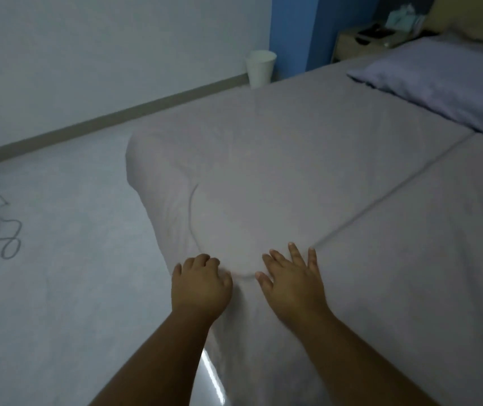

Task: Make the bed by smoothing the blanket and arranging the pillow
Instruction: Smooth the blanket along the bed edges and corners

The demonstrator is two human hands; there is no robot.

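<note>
A pale grey blanket point(278, 159) covers the bed, with a bulge near its left foot corner and a seam line running diagonally across it. My left hand point(200, 284) rests on the blanket near the bed's left edge with its fingers curled down into the cloth. Just to its right, my right hand point(290, 281) lies flat with fingers spread and presses on the blanket. A lilac pillow point(445, 83) lies at the head of the bed, far right.
A white waste bin point(259, 68) stands by the wall beyond the bed. A bedside table point(363, 43) with small items is at the head end. A grey cable point(0, 232) lies looped on the floor at left.
</note>
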